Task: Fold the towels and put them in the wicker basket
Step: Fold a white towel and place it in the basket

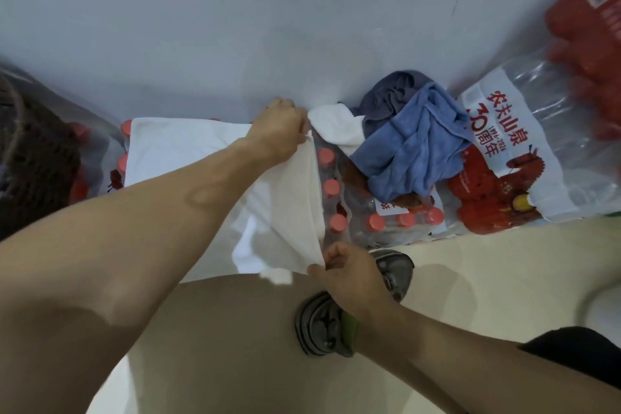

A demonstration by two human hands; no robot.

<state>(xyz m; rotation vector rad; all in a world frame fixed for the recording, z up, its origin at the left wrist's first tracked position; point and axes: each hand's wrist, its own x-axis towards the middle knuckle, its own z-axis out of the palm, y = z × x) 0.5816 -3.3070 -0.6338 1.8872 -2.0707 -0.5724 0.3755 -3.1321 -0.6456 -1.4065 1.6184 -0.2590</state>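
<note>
A white towel (188,158) lies spread over shrink-wrapped packs of red-capped bottles (331,188). My left hand (280,131) pinches its far right corner near the wall. My right hand (349,274) pinches the near right corner, and the right edge is lifted between both hands. To the right lies a heap of towels: a blue one (416,148), a grey one (391,94) and a white one (339,126). A dark woven wicker basket (37,158) shows at the left edge, partly cut off.
A pale wall (268,27) stands right behind the bottle packs. A large water-bottle pack with red print (524,158) and a red pack (591,37) stand at the right. My knee (218,339) and grey shoes (322,329) are on the light floor.
</note>
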